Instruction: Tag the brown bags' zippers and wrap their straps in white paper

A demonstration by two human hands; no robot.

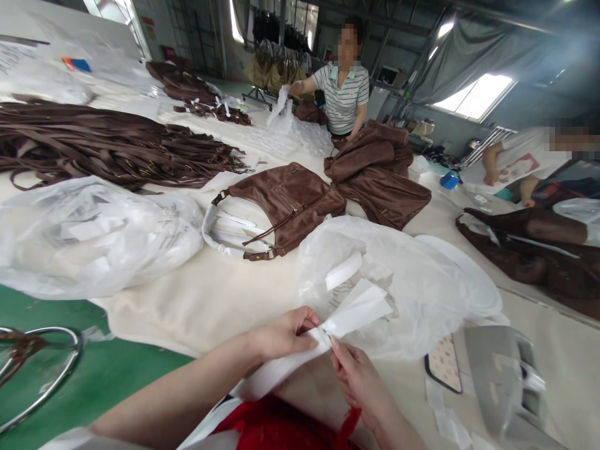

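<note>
Both hands are closed on a white strip of thin sheet material (359, 307), gathered narrow in its middle, with one end fanning out over a clear plastic bag and the other hanging toward my lap. Whether it is paper or soft cloth I cannot tell. My left hand (288, 334) pinches it left of the gathered spot. My right hand (354, 365) pinches it just right of there, and the fingers hide the fold. Beyond them lies a brown shoulder bag (304, 203) with white wrapping around its strap (220, 247).
Plastic bags holding white pieces (140, 234) (422, 287) flank the brown bag. A pile of brown straps (107, 140) and stacked brown bags (379, 181) lie farther back. A tape dispenser (492, 381) and a phone (444, 365) are at right. Two co-workers (347, 94) (520, 165) stand across the table.
</note>
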